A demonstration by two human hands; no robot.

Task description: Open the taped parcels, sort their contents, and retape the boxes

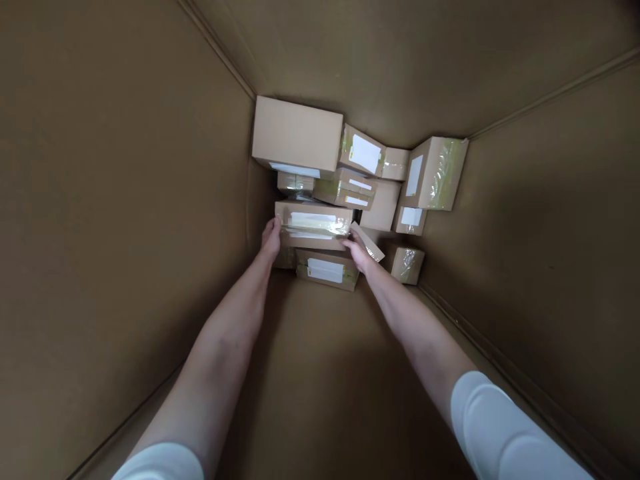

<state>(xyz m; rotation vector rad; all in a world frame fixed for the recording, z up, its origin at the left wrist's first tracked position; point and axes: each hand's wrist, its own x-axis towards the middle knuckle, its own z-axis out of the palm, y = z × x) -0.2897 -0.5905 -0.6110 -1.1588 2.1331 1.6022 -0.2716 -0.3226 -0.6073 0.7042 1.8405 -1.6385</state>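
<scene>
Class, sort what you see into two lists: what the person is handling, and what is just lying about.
Being handled:
- taped box, with the left hand at one end and the right hand at the other

Lying about:
- large plain box
- box with shiny tape, far right
- labelled box nearest the person
- various smaller boxes
</scene>
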